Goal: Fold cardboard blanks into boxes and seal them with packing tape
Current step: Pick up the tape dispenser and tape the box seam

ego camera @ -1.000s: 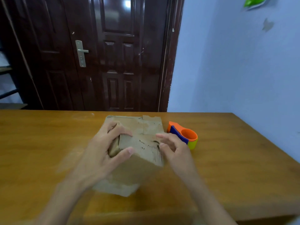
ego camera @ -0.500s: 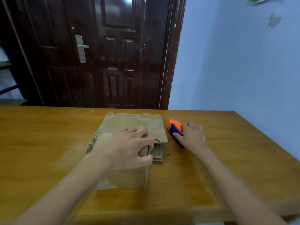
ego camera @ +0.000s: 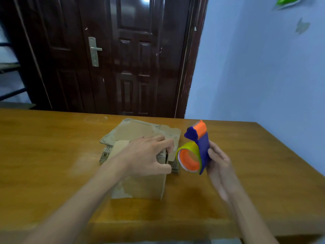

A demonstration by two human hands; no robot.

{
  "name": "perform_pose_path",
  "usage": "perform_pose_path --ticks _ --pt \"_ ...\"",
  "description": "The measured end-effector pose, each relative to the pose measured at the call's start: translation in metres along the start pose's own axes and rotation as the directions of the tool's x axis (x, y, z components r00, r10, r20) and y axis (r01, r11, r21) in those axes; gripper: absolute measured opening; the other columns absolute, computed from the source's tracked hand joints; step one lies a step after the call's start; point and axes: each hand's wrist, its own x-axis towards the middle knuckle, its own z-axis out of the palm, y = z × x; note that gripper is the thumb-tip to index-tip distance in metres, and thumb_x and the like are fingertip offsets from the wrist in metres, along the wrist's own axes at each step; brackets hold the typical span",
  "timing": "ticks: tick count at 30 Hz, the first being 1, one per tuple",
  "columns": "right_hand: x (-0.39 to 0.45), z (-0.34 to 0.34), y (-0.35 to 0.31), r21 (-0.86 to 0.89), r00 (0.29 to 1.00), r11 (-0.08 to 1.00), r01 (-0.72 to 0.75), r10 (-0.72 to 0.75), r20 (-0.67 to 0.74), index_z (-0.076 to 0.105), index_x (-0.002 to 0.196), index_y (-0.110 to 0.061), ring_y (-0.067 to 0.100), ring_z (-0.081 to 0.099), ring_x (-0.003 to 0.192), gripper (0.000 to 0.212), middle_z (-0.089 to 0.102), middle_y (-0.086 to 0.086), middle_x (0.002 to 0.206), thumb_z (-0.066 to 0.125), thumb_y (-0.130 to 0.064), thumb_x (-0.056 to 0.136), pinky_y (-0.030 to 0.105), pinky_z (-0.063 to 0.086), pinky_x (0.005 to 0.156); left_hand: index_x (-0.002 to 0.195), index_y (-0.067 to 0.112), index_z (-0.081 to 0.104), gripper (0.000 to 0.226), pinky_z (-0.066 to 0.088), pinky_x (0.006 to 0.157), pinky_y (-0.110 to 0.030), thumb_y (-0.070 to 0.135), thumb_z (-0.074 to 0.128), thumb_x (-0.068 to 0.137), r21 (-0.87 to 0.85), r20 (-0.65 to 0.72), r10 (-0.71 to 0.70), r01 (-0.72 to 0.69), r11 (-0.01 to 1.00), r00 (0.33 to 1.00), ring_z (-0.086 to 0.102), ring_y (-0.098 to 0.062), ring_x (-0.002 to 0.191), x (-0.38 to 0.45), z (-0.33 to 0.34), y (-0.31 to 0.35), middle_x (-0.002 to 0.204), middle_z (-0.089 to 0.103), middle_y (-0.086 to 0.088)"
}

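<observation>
While the left hand (ego camera: 149,155) lies on top of the box (ego camera: 140,182), its fingers (ego camera: 163,140) are loosely spread over the closed flaps and the thumb is hooked over the box's right edge, pressing down rather than pinching.

Box: brown cardboard, upright at the middle of the worktop (ego camera: 52,147), near its front edge; front face scuffed, with torn paper patches.

Blanks (ego camera: 140,129): flat cardboard sheets stacked on the worktop just behind the box and partly under it, edges ragged.

Dispenser (ego camera: 195,152): orange and blue, carrying a yellowish tape roll with an orange core; held clear of the worktop, just right of the box, core facing the camera, orange end uppermost.

Right hand (ego camera: 218,164): grips the dispenser's blue body from the right, fingers curled against it; blurred, so the exact finger placement cannot be told.

Background: dark wooden door (ego camera: 133,55) with a metal handle (ego camera: 94,50); pale blue wall (ego camera: 263,67) to the right.
</observation>
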Motion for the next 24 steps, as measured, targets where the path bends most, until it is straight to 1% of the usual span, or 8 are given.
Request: perform_pose_path --ticks 2,5,8,12,15,18,21,24 --pt "-0.010 0.012 0.007 0.040 0.998 0.997 -0.062 0.062 0.011 0.074 0.123 -0.015 0.030 0.068 0.109 0.031 0.072 0.017 0.127 0.063 -0.023 0.096 0.043 0.053 0.094 0.105 0.040 0.043 0.035 0.031 0.071 -0.025 0.059 0.060 0.082 -0.039 -0.018 -0.013 0.012 0.999 1.000 0.047 -0.002 0.080 -0.003 0.001 0.000 0.092 0.049 0.018" --pt "-0.020 0.032 0.017 -0.012 0.993 0.993 -0.114 0.114 0.002 0.081 0.103 -0.020 0.027 0.072 0.096 0.031 0.076 0.018 0.112 0.062 -0.036 0.084 0.037 0.060 0.080 0.105 0.039 0.044 0.041 0.031 0.068 -0.022 0.062 0.066 0.080 -0.094 -0.032 -0.053 0.049 0.994 0.998 0.050 -0.002 0.080 -0.005 0.001 0.000 0.090 0.053 0.019" --pt "-0.021 0.047 0.022 -0.052 0.995 0.994 -0.095 0.096 0.017 0.075 0.110 -0.007 0.031 0.070 0.095 0.045 0.072 0.027 0.112 0.063 -0.045 0.090 0.041 0.058 0.083 0.109 0.040 0.045 0.045 0.034 0.070 -0.022 0.064 0.069 0.080 -0.101 -0.033 -0.071 0.067 0.993 0.997 0.055 -0.003 0.086 -0.006 0.003 0.000 0.095 0.055 0.021" --pt "-0.021 0.049 0.025 -0.118 0.999 0.992 -0.046 0.043 -0.030 0.076 0.103 -0.008 0.036 0.068 0.089 0.042 0.071 0.028 0.103 0.059 -0.046 0.100 0.045 0.056 0.081 0.115 0.039 0.044 0.052 0.045 0.078 -0.025 0.063 0.074 0.080 -0.105 -0.014 -0.081 0.079 0.991 0.997 0.057 -0.008 0.094 -0.007 0.001 0.001 0.103 0.058 0.018" --pt "-0.024 0.051 0.026 -0.191 1.000 0.981 0.027 -0.026 0.009 0.076 0.102 -0.012 0.035 0.066 0.085 0.041 0.070 0.028 0.098 0.057 -0.048 0.103 0.046 0.055 0.079 0.126 0.041 0.038 0.073 0.054 0.090 -0.027 0.059 0.086 0.074 -0.224 -0.002 -0.133 0.130 0.966 0.991 0.057 -0.005 0.107 -0.006 0.000 0.001 0.119 0.056 0.018" --pt "-0.027 0.055 0.024 -0.212 0.998 0.976 0.053 -0.055 -0.002 0.078 0.098 -0.016 0.028 0.068 0.079 0.036 0.073 0.019 0.091 0.057 -0.044 0.096 0.038 0.056 0.070 0.134 0.043 0.038 0.093 0.042 0.108 -0.022 0.050 0.098 0.063 -0.398 0.007 -0.123 0.116 0.910 0.992 0.045 0.005 0.130 -0.012 -0.013 -0.006 0.137 0.046 0.027" --pt "-0.030 0.057 0.026 -0.170 0.999 0.985 0.033 -0.035 -0.008 0.079 0.096 -0.016 0.028 0.068 0.077 0.032 0.074 0.018 0.089 0.059 -0.041 0.095 0.037 0.056 0.070 0.143 0.055 0.034 0.107 0.031 0.116 -0.026 0.054 0.099 0.058 -0.300 0.130 -0.101 0.137 0.944 0.986 0.035 0.009 0.138 -0.031 -0.039 -0.030 0.149 0.036 0.037" --pt "-0.032 0.065 0.035 -0.176 1.000 0.984 0.010 -0.009 0.004 0.079 0.095 -0.015 0.032 0.067 0.079 0.030 0.073 0.024 0.092 0.061 -0.038 0.097 0.044 0.052 0.076 0.144 0.055 0.034 0.105 0.035 0.119 -0.028 0.063 0.094 0.059 -0.265 0.145 -0.120 0.155 0.952 0.982 0.039 0.016 0.135 -0.047 -0.045 -0.041 0.143 0.046 0.040"
